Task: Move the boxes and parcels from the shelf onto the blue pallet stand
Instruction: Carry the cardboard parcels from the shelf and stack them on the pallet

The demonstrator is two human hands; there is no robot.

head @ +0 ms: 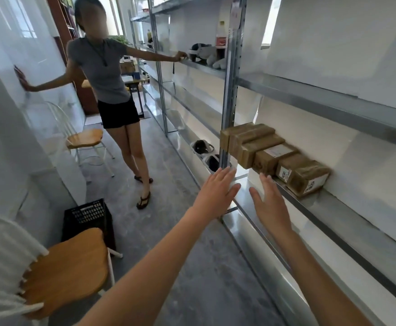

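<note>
Reaching toward row of boxes (274, 156) on metal shelf (347, 215), both arms out. Left hand (218, 187) and right hand (268, 203) flat, fingers straight and spread, holding nothing, short of nearest box. Boxes taped brown cardboard, packed side by side at shelf edge, just right of upright post (229, 102). Likely stiff, modest weight; tape may be slick. Best hold: palms on opposite ends, squeeze and lift, perhaps several at once. Blue pallet stand not in view. Bystander (107, 74) stands down aisle.

Both hands (218, 189) (268, 203) outstretched, fingers straight, empty.
</note>
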